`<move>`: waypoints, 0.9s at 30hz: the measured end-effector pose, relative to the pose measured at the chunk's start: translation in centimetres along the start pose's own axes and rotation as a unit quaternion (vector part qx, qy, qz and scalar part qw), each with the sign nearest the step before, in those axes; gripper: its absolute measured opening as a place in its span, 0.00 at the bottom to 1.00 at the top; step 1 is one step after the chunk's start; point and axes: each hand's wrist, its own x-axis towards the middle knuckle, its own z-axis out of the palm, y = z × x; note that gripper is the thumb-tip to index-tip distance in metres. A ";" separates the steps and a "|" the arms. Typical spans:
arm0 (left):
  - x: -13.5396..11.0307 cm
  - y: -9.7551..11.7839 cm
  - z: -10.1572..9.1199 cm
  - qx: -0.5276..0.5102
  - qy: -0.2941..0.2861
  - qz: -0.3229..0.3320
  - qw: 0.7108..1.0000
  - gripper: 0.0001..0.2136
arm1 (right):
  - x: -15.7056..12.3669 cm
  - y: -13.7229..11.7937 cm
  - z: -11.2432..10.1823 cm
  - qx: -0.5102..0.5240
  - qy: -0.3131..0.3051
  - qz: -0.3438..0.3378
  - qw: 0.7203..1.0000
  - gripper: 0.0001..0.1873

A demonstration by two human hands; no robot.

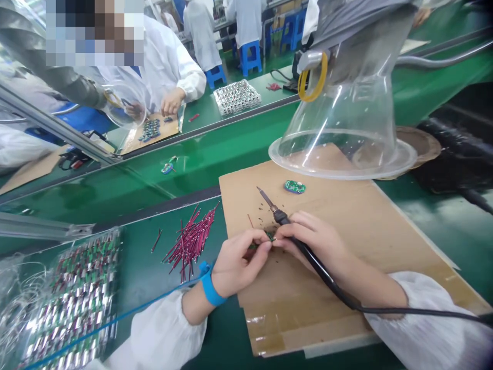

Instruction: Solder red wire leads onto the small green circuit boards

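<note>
My right hand (311, 239) grips the black handle of a soldering iron (277, 211), whose metal tip points up and away over a cardboard mat (327, 205). My left hand (241, 263) pinches a small green circuit board (270, 236), mostly hidden by my fingers. The two hands nearly touch above the mat. A blue wrist strap (210, 290) circles my left wrist. Another green circuit board (295, 187) lies on the mat beyond the iron. A loose bundle of thin red wires (190, 241) lies just left of the mat.
A clear plastic fume hood (339, 118) hangs over the far mat edge. A plastic-wrapped stack of assembled boards (73, 298) lies at left. Across the green conveyor bench, a co-worker's hand (172, 101) rests near a cardboard mat, with further workers and blue stools beyond.
</note>
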 end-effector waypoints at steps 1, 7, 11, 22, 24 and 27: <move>0.1 -0.1 0.0 -0.006 0.004 -0.013 1.000 0.03 | 0.0 0.0 -0.1 0.002 -0.001 0.005 1.000 0.04; 0.5 -0.5 -0.4 0.004 0.031 -0.062 0.998 0.06 | -0.9 1.3 -2.7 0.077 -0.012 0.050 0.996 0.06; 0.7 -0.5 -0.3 0.019 -0.004 -0.059 0.998 0.05 | -2.3 1.8 -4.2 0.200 0.048 0.151 0.967 0.19; 0.6 -0.2 -0.2 0.062 -0.032 -0.075 0.995 0.03 | -2.7 2.6 -5.2 0.280 0.061 0.282 0.916 0.13; 0.7 -0.2 -0.2 0.068 -0.036 -0.068 0.995 0.03 | -2.7 2.7 -5.3 0.271 0.041 0.272 0.922 0.13; 0.8 -0.3 -0.3 0.074 -0.045 -0.054 0.995 0.03 | -2.7 2.6 -5.3 0.251 0.031 0.256 0.933 0.11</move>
